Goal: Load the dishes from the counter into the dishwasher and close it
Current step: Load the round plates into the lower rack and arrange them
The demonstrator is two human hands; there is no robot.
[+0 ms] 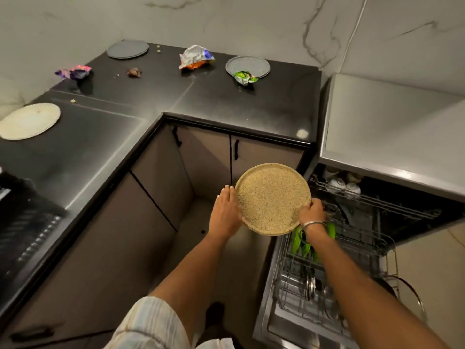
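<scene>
A person holds a round speckled tan plate (273,199) in the air, just beside the open dishwasher (327,273). The left hand (226,213) lies flat against its left rim with straight fingers. The right hand (311,212) has its fingers curled over the right rim. This looks like the loading step. Next the plate likely needs tipping on edge and sliding down into the lower wire rack (297,295). The pulled-out upper rack (377,205) is close by, so room is tight. More plates wait on the black surface (151,96).
</scene>
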